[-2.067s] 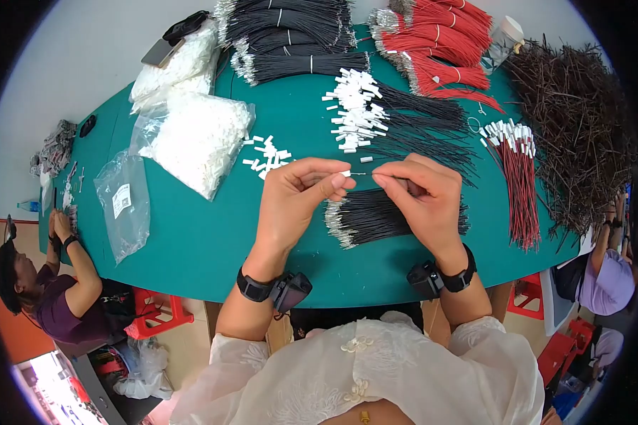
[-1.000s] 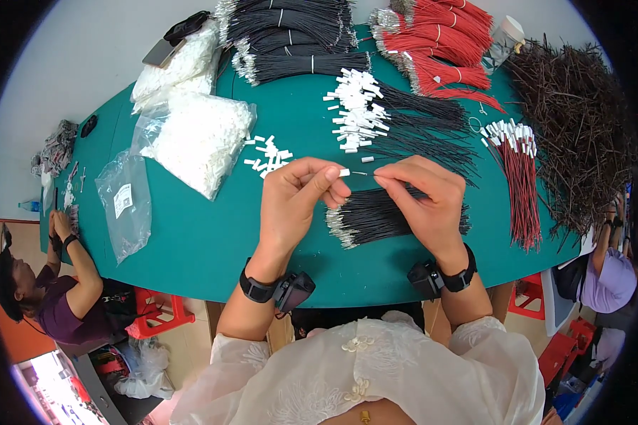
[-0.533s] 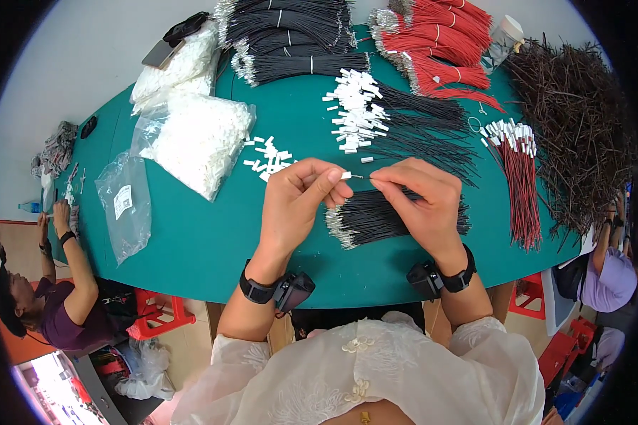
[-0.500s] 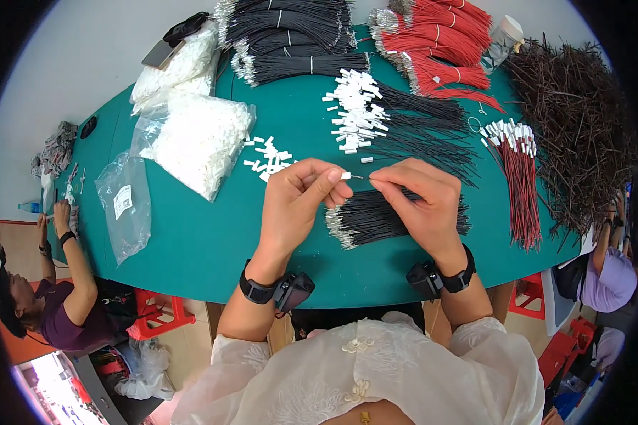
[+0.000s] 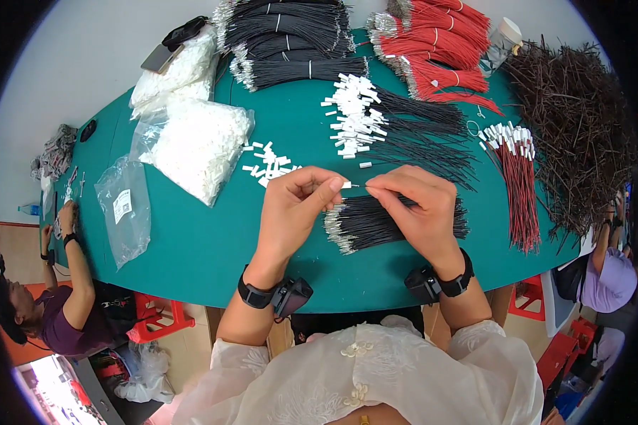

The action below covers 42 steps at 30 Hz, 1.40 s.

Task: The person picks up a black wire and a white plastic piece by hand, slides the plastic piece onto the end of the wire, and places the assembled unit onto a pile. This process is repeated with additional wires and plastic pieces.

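My left hand (image 5: 301,202) pinches a small white connector housing (image 5: 346,185) between thumb and forefinger, its other fingers curled in. Facing it, my right hand (image 5: 418,202) has thumb and forefinger closed on a thin wire (image 5: 357,186) whose metal end points at the housing. Whether that tip touches the housing is too small to tell. Below my hands lies a bundle of black wires (image 5: 372,225) with metal terminals at its left end. Loose white housings (image 5: 271,166) are scattered just beyond my left hand.
Black wires with white housings (image 5: 354,117) lie ahead, near black bundles (image 5: 283,39) and red bundles (image 5: 436,42). Bags of white housings (image 5: 198,145) stand left. Housed red wires (image 5: 517,180) and a dark tangled heap (image 5: 574,120) are right. A co-worker (image 5: 57,304) sits at left.
Both hands have shifted slightly lower in view and a little closer together. My left hand's lower fingers have curled in, and less of the wire's metal end shows between the hands.
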Motion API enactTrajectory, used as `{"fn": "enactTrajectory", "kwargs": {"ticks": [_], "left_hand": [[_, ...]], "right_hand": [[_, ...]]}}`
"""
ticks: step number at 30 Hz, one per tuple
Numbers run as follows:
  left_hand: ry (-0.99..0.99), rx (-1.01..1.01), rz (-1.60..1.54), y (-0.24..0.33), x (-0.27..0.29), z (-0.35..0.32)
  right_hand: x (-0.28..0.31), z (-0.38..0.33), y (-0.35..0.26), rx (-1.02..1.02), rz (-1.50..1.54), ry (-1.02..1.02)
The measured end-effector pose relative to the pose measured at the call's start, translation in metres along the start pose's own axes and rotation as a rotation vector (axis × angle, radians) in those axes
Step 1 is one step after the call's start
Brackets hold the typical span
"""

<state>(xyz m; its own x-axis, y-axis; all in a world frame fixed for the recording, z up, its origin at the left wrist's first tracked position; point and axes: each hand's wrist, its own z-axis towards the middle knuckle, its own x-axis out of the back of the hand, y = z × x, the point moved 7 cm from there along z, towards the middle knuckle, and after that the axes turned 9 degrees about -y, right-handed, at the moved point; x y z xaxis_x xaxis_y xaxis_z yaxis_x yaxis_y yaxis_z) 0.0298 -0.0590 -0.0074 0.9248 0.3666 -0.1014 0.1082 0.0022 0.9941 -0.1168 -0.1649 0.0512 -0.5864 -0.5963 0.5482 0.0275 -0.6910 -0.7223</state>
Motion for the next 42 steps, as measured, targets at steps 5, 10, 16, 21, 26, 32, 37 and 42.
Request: {"fn": "enactTrajectory", "kwargs": {"ticks": [5, 10, 16, 21, 26, 32, 37, 42], "left_hand": [[-0.017, 0.048, -0.036, -0.005, 0.002, 0.001], [-0.028, 0.082, -0.091, -0.006, 0.0, 0.002], [-0.09, 0.053, -0.059, -0.002, -0.004, 0.001], [-0.116, 0.082, -0.101, -0.009, -0.005, 0.003], [-0.119, 0.095, -0.131, -0.011, -0.005, 0.004], [-0.129, 0.11, -0.156, -0.015, -0.009, 0.003], [-0.14, 0.105, -0.165, -0.015, -0.011, 0.003], [-0.146, 0.116, -0.164, -0.015, -0.011, 0.004]], "right_hand": [[-0.001, -0.001, 0.001, 0.014, -0.004, 0.01], [-0.003, -0.002, 0.001, -0.006, 0.005, 0.006], [-0.004, -0.002, 0.002, -0.077, 0.036, -0.039], [-0.007, -0.003, 0.0, 0.016, 0.042, -0.021], [-0.006, 0.0, 0.003, -0.005, 0.056, -0.015], [-0.011, -0.001, 0.002, 0.018, -0.009, -0.06], [-0.011, 0.0, 0.0, 0.044, -0.037, -0.058], [-0.01, 0.0, 0.002, 0.025, -0.038, -0.066]]}}
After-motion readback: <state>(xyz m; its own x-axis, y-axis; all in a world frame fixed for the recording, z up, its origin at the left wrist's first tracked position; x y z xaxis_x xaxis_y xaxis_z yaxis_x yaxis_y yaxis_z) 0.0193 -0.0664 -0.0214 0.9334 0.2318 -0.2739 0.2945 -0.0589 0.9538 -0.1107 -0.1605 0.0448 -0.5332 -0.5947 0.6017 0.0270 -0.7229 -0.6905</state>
